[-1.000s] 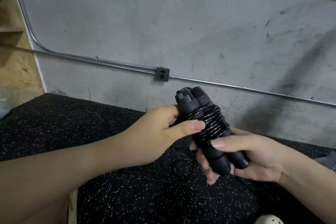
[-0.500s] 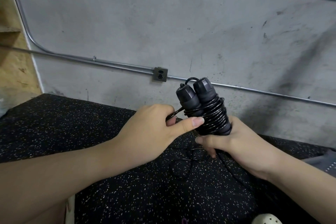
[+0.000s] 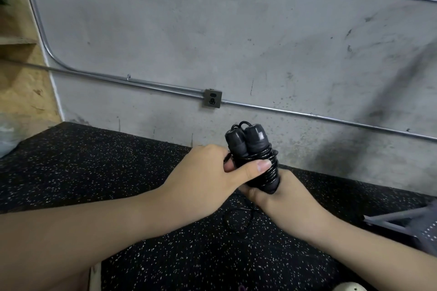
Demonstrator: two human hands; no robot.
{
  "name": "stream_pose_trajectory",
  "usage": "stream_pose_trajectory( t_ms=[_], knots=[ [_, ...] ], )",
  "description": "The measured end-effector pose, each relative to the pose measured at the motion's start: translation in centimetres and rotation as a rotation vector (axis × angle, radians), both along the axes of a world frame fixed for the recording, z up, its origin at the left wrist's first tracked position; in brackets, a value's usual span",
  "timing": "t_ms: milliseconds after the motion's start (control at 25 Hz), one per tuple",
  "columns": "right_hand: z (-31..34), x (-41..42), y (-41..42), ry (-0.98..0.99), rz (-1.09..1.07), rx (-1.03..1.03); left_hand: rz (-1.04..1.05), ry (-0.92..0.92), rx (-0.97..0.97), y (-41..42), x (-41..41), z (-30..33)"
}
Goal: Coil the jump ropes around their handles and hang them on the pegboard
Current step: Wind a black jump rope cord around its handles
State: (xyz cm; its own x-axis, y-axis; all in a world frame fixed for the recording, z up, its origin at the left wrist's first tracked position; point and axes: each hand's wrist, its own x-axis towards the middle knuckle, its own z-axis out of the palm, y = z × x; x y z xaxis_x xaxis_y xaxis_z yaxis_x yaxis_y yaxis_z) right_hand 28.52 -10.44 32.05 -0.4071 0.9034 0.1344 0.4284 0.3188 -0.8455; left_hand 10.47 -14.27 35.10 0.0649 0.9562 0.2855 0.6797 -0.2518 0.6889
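A black jump rope (image 3: pixel 254 153) has its two handles held side by side and upright, with cord wound tightly round them. My left hand (image 3: pixel 212 177) grips the bundle from the left, thumb pressed across the coils. My right hand (image 3: pixel 281 198) holds the lower ends of the handles from below and behind. A loose length of black cord (image 3: pixel 236 218) trails down onto the speckled mat under my hands. No pegboard is in view.
A black speckled rubber mat (image 3: pixel 118 172) covers the floor up to a grey concrete wall (image 3: pixel 212 30) with a metal conduit (image 3: pixel 331 118) and an outlet box (image 3: pixel 212 98). Wooden boards (image 3: pixel 16 78) stand at the left. A grey object (image 3: pixel 413 222) lies at the right edge.
The handles have swung from tilted to more upright and my right hand has rotated under them. My left thumb has stayed on the coils while the bundle moved slightly left and lower.
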Motion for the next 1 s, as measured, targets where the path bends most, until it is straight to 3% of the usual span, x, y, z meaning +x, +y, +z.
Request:
stream_pose_trajectory(
  t_ms=[320, 520, 720, 800, 920, 1000],
  knots=[
    [-0.4, -0.1, -1.6, -0.116, 0.076, 0.067, -0.012, -0.032, -0.025, -0.6, -0.5, -0.5],
    [2.8, 1.0, -2.7, 0.141, 0.454, -0.377, -0.191, -0.040, 0.035, -0.3, -1.6, 0.1],
    [2.7, 0.2, -2.7, 0.461, 0.587, -0.794, -0.392, -0.304, -0.006, 0.4, -1.6, -0.5],
    [3.3, 0.1, -2.9, 0.433, 0.537, -0.780, -0.377, -0.239, -0.006, 0.9, -2.3, -0.2],
    [3.1, 0.4, -2.4, 0.340, 0.390, -0.602, -0.249, 0.034, -0.023, 1.7, -3.3, 0.2],
    [2.9, 0.3, -2.1, 0.339, 0.324, -0.499, -0.173, 0.119, -0.056, 2.0, -3.4, 0.1]
  ],
)
